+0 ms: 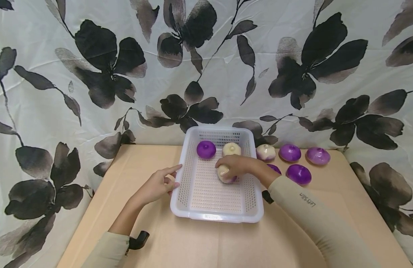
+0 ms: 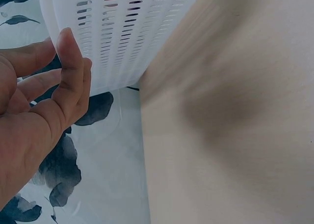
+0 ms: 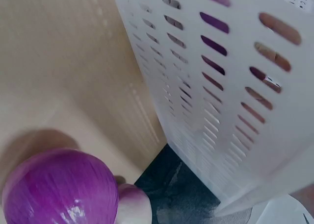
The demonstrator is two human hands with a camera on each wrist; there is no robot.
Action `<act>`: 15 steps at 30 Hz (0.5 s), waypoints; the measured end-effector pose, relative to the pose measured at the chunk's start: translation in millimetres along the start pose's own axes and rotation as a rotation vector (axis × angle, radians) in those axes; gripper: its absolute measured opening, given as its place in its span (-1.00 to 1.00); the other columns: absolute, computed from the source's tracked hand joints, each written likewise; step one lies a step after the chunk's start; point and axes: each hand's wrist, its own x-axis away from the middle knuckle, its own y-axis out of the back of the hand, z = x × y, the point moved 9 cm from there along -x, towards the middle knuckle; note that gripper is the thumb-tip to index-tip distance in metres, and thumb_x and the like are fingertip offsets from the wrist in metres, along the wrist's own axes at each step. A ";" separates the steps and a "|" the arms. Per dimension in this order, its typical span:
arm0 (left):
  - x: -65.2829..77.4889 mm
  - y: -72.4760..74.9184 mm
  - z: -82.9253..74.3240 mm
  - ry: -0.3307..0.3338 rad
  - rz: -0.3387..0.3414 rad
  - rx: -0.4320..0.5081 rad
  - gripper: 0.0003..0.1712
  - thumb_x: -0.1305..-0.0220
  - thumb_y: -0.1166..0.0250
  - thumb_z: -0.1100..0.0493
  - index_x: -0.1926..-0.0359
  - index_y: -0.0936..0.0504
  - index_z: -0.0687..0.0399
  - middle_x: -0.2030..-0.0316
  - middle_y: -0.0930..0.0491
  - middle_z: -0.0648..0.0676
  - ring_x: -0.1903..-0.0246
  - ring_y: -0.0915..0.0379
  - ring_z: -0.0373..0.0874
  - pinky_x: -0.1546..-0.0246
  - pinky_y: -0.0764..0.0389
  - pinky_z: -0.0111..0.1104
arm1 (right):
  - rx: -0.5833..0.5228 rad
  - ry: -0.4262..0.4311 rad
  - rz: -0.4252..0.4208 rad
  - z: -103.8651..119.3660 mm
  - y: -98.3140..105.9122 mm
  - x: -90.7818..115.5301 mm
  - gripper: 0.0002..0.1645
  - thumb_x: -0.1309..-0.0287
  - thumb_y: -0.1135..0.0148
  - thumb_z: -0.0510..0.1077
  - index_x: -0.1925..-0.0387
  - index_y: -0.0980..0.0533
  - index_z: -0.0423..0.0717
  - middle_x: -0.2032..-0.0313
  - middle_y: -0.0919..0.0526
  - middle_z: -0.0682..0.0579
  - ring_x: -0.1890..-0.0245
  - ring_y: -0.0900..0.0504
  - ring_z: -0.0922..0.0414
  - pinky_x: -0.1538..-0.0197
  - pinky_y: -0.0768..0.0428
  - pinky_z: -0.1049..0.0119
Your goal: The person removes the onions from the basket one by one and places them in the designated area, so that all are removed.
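Observation:
A white perforated plastic basket (image 1: 217, 217) sits in the middle of the table. My right hand (image 1: 234, 165) reaches over its right side and grips a whitish onion (image 1: 223, 172) with purple on its underside, low inside the basket. Just behind it lies a cream-coloured onion (image 1: 231, 149), and a purple onion (image 1: 206, 149) is at the back left of the basket. My left hand (image 1: 157, 185) touches the outside of the left wall with loosely extended fingertips. In the left wrist view those fingers (image 2: 71, 62) rest against the basket's slotted side (image 2: 117, 33).
Right of the basket, several onions lie on the table (image 1: 193, 242): a whitish one (image 1: 266, 152), purple ones (image 1: 290, 153) (image 1: 298, 175) and a paler purple one (image 1: 318, 156). Another is partly hidden by my right arm. A floral cloth (image 1: 226, 74) hangs behind the table.

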 end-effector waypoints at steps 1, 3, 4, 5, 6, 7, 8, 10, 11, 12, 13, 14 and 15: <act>0.0 0.0 0.0 -0.002 0.000 -0.002 -0.26 -0.37 -0.26 0.42 -0.53 -0.28 0.27 -0.06 -0.47 0.38 0.43 -0.58 -0.09 0.40 -0.73 -0.23 | -0.008 0.002 -0.005 0.8 1.6 1.4 -0.40 -0.25 -0.42 -0.09 -0.30 -0.53 -0.06 -0.25 -0.59 -0.10 -0.21 -0.56 -0.02 -0.34 -0.52 0.06; 0.1 0.2 0.2 -0.003 0.000 -0.006 -0.26 -0.37 -0.26 0.42 -0.53 -0.28 0.26 -0.06 -0.47 0.38 0.43 -0.58 -0.09 0.40 -0.73 -0.24 | -0.035 0.008 -0.020 1.9 6.1 4.7 -0.40 -0.25 -0.42 -0.09 -0.30 -0.53 -0.07 -0.22 -0.60 -0.09 -0.17 -0.57 0.02 -0.30 -0.55 0.09; 0.1 0.3 0.3 -0.003 0.000 -0.008 -0.26 -0.37 -0.26 0.41 -0.53 -0.29 0.26 -0.06 -0.47 0.38 0.43 -0.58 -0.09 0.41 -0.72 -0.25 | -0.051 0.009 -0.031 2.2 9.0 6.8 -0.40 -0.25 -0.43 -0.09 -0.30 -0.53 -0.08 -0.20 -0.60 -0.08 -0.15 -0.58 0.03 -0.27 -0.58 0.12; 0.3 0.4 0.5 -0.002 0.000 -0.009 -0.26 -0.37 -0.26 0.41 -0.53 -0.29 0.25 -0.06 -0.47 0.37 0.43 -0.58 -0.09 0.41 -0.72 -0.25 | -0.064 0.013 -0.047 2.7 12.7 9.5 -0.40 -0.25 -0.43 -0.08 -0.30 -0.53 -0.08 -0.19 -0.60 -0.08 -0.12 -0.58 0.05 -0.23 -0.60 0.13; 0.5 0.5 0.6 -0.002 0.000 -0.008 -0.26 -0.37 -0.26 0.41 -0.53 -0.29 0.25 -0.06 -0.47 0.37 0.42 -0.58 -0.09 0.40 -0.73 -0.23 | -0.080 0.015 -0.066 3.1 16.8 12.5 -0.40 -0.25 -0.43 -0.08 -0.30 -0.53 -0.06 -0.18 -0.60 -0.07 -0.09 -0.58 0.05 -0.20 -0.61 0.15; 0.7 0.7 0.7 -0.001 0.000 -0.008 -0.26 -0.37 -0.26 0.41 -0.53 -0.28 0.25 -0.05 -0.46 0.37 0.42 -0.58 -0.09 0.39 -0.73 -0.22 | -0.099 0.019 -0.084 3.6 21.0 15.5 -0.40 -0.25 -0.44 -0.07 -0.30 -0.53 -0.04 -0.17 -0.60 -0.06 -0.07 -0.59 0.06 -0.17 -0.62 0.17; 1.0 0.8 0.8 0.000 0.000 -0.010 -0.26 -0.38 -0.26 0.41 -0.53 -0.29 0.24 -0.05 -0.46 0.37 0.42 -0.58 -0.09 0.39 -0.73 -0.21 | -0.117 0.025 -0.105 4.3 25.7 18.8 -0.40 -0.24 -0.45 -0.07 -0.30 -0.54 -0.03 -0.15 -0.60 -0.07 -0.05 -0.59 0.06 -0.14 -0.63 0.18; 1.5 1.0 0.8 0.000 0.000 -0.010 -0.26 -0.38 -0.26 0.41 -0.53 -0.28 0.24 -0.06 -0.46 0.36 0.41 -0.58 -0.08 0.38 -0.74 -0.19 | -0.143 0.040 -0.154 5.8 35.7 26.6 -0.39 -0.22 -0.47 -0.07 -0.29 -0.54 -0.01 -0.15 -0.60 -0.07 -0.03 -0.60 0.04 -0.10 -0.65 0.18; 1.8 1.0 0.7 0.000 0.001 -0.010 -0.26 -0.38 -0.26 0.41 -0.53 -0.28 0.24 -0.06 -0.46 0.36 0.41 -0.59 -0.08 0.38 -0.74 -0.17 | -0.165 0.047 -0.179 6.3 40.6 31.2 -0.40 -0.21 -0.48 -0.08 -0.28 -0.55 -0.02 -0.17 -0.60 -0.09 -0.02 -0.60 0.02 -0.08 -0.66 0.17; 2.0 0.9 0.5 -0.001 0.001 -0.009 -0.26 -0.38 -0.26 0.41 -0.53 -0.28 0.24 -0.06 -0.46 0.37 0.40 -0.59 -0.08 0.37 -0.74 -0.16 | -0.184 0.053 -0.202 6.3 45.1 35.5 -0.39 -0.20 -0.49 -0.09 -0.28 -0.55 -0.03 -0.17 -0.60 -0.10 -0.03 -0.60 0.00 -0.07 -0.67 0.16; 2.2 0.8 0.4 -0.001 0.002 -0.010 -0.26 -0.38 -0.26 0.41 -0.54 -0.28 0.24 -0.06 -0.47 0.37 0.41 -0.59 -0.08 0.38 -0.74 -0.18 | -0.195 0.064 -0.226 6.7 49.6 40.8 -0.39 -0.20 -0.49 -0.10 -0.28 -0.55 -0.05 -0.19 -0.59 -0.11 -0.05 -0.60 -0.03 -0.09 -0.68 0.12; 2.4 0.7 0.2 -0.002 0.002 -0.010 -0.26 -0.38 -0.26 0.41 -0.53 -0.28 0.25 -0.06 -0.47 0.37 0.41 -0.59 -0.08 0.38 -0.74 -0.18 | -0.199 0.065 -0.252 5.7 53.6 46.7 -0.38 -0.20 -0.49 -0.09 -0.28 -0.54 -0.05 -0.21 -0.59 -0.12 -0.06 -0.60 -0.04 -0.09 -0.68 0.10; 2.6 0.5 0.1 -0.003 0.003 -0.010 -0.26 -0.38 -0.26 0.41 -0.53 -0.28 0.25 -0.06 -0.47 0.37 0.41 -0.59 -0.08 0.38 -0.74 -0.20 | -0.198 0.063 -0.280 4.0 57.5 53.2 -0.37 -0.20 -0.50 -0.08 -0.29 -0.54 -0.04 -0.23 -0.58 -0.10 -0.08 -0.60 -0.04 -0.11 -0.67 0.08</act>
